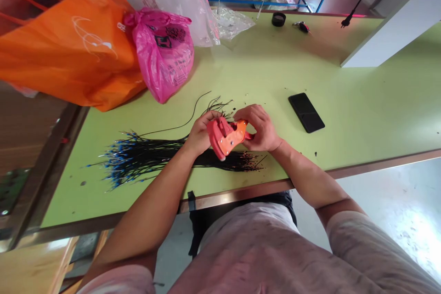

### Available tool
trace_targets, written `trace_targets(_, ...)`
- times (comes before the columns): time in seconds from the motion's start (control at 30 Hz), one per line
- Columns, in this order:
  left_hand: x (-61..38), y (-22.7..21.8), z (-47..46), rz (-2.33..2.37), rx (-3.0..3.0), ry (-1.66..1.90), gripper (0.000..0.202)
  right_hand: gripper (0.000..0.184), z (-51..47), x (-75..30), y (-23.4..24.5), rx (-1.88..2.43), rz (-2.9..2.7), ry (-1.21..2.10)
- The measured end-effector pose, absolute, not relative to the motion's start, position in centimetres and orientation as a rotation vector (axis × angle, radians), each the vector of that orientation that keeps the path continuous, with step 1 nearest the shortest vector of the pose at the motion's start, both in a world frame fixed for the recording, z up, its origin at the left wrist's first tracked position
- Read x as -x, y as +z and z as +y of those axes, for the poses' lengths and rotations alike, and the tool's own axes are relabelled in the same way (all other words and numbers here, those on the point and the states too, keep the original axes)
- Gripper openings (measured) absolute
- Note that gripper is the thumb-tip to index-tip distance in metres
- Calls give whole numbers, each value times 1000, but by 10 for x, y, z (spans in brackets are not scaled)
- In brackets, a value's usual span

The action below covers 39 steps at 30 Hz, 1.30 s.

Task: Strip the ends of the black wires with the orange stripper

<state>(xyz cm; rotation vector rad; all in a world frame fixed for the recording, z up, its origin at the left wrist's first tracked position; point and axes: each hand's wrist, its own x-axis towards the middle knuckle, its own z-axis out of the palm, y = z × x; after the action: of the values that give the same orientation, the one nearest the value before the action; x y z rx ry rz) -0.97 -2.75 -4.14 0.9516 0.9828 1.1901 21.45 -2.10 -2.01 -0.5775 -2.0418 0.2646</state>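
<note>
My right hand (pixel 260 125) is closed round the handles of a red and orange wire stripper (pixel 231 141), whose head points left. Close against that head is my left hand (pixel 201 132), its fingers curled and partly behind the tool; what they pinch is hidden. Under my hands lies a long bundle of black wires (pixel 161 150), with blue tips at the left end and coppery bare ends at the right. A few loose black wires (pixel 218 104) fan out just beyond my left fingers.
A black phone (pixel 306 112) lies to the right. Orange bag (pixel 86 41), pink plastic bag (pixel 165 55) and clear plastic stand at the back left. A roll of black tape (pixel 279 19) and a black plug (pixel 346 20) are at the back, near a white upright panel (pixel 389 27).
</note>
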Motion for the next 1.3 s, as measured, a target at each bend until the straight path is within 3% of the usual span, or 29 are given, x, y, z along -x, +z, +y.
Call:
trace_targets(0.27,10,-34,-26,934,-896,1256,56,28,-24,-212,-24,681,-2265,293)
trace_targets(0.43,8,-32,-28,957,-931,1301,47,26,-22,-211,-29,653,-2288,339)
trace_targets(0.63,9,-28,-31,984,-951,1316,58,32,-22,-211,-31,635,-2348,408)
trace_targets(0.87,11,-33,-29,1016,-987,1299,56,40,-21,-213,-29,563,-2196,652)
trace_targets(1.13,14,-28,-32,938,-1210,1190,56,39,-8,-218,-35,1210,-1603,885)
trace_targets(1.3,14,-27,-33,903,-1166,1165,55,43,-12,-210,-47,1035,-1932,782)
